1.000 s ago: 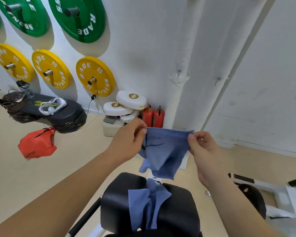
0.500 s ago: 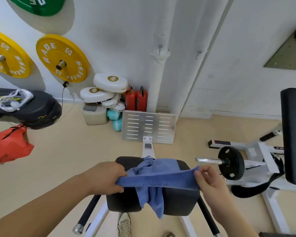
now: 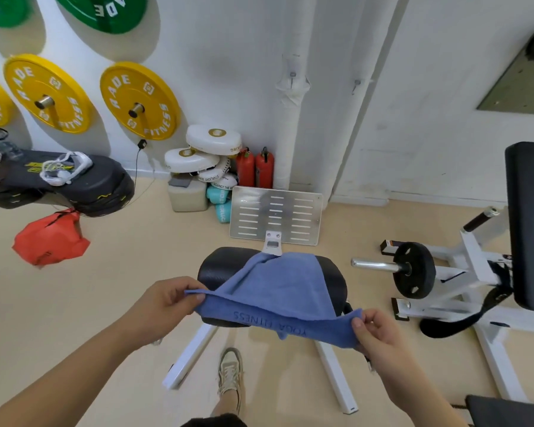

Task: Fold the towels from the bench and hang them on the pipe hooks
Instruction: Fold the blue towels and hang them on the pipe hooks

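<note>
A blue towel (image 3: 281, 288) with "YOGA FITNESS" lettering lies spread over the black padded bench (image 3: 213, 263). My left hand (image 3: 164, 306) pinches its near left corner and my right hand (image 3: 379, 337) pinches its near right corner, holding the near edge stretched just above the pad. Any second towel on the pad is hidden under this one. On the white wall pipe (image 3: 293, 124) a small metal hook (image 3: 292, 77) sticks out, bare. A second bare hook (image 3: 357, 84) sits on the pipe to its right.
A slotted metal plate (image 3: 276, 215) leans at the pipe's foot, beside two red extinguishers (image 3: 255, 171) and stacked white pads (image 3: 204, 152). Yellow and green weight plates hang on the left wall. A white machine with a black plate (image 3: 413, 274) stands right. My shoe (image 3: 230, 369) is below the bench.
I lowered the towel from chest height down onto the bench and spread it flat over the pad, covering the crumpled towel that lay there. Both hands kept their corner grips.
</note>
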The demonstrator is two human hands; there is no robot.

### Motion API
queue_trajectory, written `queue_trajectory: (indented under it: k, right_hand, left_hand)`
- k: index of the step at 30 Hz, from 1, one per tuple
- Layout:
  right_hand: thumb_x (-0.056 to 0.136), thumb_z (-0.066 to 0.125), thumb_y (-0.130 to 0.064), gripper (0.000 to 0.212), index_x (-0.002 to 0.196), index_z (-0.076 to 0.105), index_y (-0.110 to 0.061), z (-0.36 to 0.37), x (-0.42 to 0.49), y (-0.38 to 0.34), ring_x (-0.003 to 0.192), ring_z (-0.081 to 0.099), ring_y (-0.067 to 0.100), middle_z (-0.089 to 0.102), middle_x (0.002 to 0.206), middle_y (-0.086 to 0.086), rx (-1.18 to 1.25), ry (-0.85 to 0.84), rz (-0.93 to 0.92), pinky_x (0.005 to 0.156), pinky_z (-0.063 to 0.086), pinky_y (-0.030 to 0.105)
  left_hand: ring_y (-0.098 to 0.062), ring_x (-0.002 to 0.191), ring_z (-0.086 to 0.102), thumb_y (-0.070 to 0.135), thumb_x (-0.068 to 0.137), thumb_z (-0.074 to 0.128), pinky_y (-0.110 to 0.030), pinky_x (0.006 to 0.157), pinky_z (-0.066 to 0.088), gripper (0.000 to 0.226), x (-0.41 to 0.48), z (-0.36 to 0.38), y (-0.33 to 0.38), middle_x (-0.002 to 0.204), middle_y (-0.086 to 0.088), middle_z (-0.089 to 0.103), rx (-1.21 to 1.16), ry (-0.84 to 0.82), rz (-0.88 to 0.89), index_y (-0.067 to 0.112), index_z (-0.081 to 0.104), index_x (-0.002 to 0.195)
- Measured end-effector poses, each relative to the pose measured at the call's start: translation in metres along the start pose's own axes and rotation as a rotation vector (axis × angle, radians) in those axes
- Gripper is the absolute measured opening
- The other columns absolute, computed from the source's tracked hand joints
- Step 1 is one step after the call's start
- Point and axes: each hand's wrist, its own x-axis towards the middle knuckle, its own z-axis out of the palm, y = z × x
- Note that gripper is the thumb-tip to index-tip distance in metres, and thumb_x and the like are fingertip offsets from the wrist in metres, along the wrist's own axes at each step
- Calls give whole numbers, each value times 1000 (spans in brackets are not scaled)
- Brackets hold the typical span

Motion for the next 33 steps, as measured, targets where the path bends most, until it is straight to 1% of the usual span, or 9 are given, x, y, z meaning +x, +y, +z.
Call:
queue_trajectory:
  k: [3, 8, 11, 16, 21, 25, 28, 30, 33]
  right_hand:
    - [105, 54, -15, 17, 99, 59, 1, -5, -19, 15, 80, 62, 23, 68, 84, 13, 1, -18, -5, 80, 53, 38]
    - [104, 56, -24, 20, 98, 59, -5, -13, -32, 33, 76, 62, 23, 72, 87, 16, -76, -71, 26, 74, 51, 40]
    - [104, 56, -27, 22, 99, 58, -5, -14, -32, 42, 74, 61, 23, 70, 87, 20, -98, -101, 38, 71, 47, 40]
    - [104, 57, -24, 18, 100, 61, -7, -14, -14, 46, 84, 69, 37, 72, 96, 24, -82, -31, 22, 81, 59, 49]
    - [103, 58, -22, 13, 105, 69, -16, -9, 33, 29, 94, 74, 28, 78, 93, 6, -56, 26, 29, 89, 62, 53]
    - [101, 59, -20, 17, 98, 75, -23, -3, 91, 9, 99, 72, 29, 78, 93, 4, -75, 44, 48, 91, 60, 56]
    - [98, 64, -24, 12, 97, 76, -24, 6, 141, -8, 98, 72, 28, 77, 91, 3, -84, 60, 39, 92, 59, 55]
    - [97, 67, -27, 10, 94, 75, -23, 11, 175, -19, 93, 71, 32, 76, 88, 7, -84, 88, 55, 88, 61, 49]
    - [96, 67, -29, 11, 86, 72, -28, 18, 225, -32, 87, 71, 39, 74, 81, 12, -107, 105, 85, 71, 55, 42]
  left_hand:
    - [-8, 71, 67, 10, 102, 56, -19, 67, 55, 30, -31, 20, -2, 82, 7, 73, 18, 12, 11, 32, 73, 90]
    - [-5, 69, 65, 26, 104, 52, -23, 64, 57, 20, -61, 42, -11, 83, 17, 70, 142, -16, -18, 33, 69, 95]
    - [-5, 70, 62, 28, 104, 51, -26, 65, 55, 21, -67, 50, -15, 83, 14, 70, 149, -34, -25, 32, 70, 95]
    - [-15, 76, 64, 34, 104, 50, -35, 70, 54, 19, -49, 54, -23, 85, 7, 71, 167, -2, -55, 34, 67, 98]
    - [-10, 74, 63, 36, 105, 48, -27, 66, 51, 18, 1, 54, -12, 83, 10, 69, 201, 10, -43, 36, 65, 97]
    - [-6, 72, 61, 34, 105, 49, -23, 66, 48, 19, 66, 50, -8, 80, 13, 68, 202, -36, -40, 34, 63, 93]
    - [-5, 81, 66, 32, 105, 48, -20, 72, 52, 18, 129, 52, -5, 85, 16, 70, 226, -94, -26, 36, 64, 97]
    - [-5, 83, 66, 32, 104, 49, -22, 74, 54, 18, 173, 55, -6, 87, 17, 71, 244, -124, -22, 37, 64, 97]
    - [-7, 79, 65, 33, 102, 51, -26, 73, 54, 15, 233, 65, -7, 83, 14, 71, 268, -173, -37, 34, 64, 95]
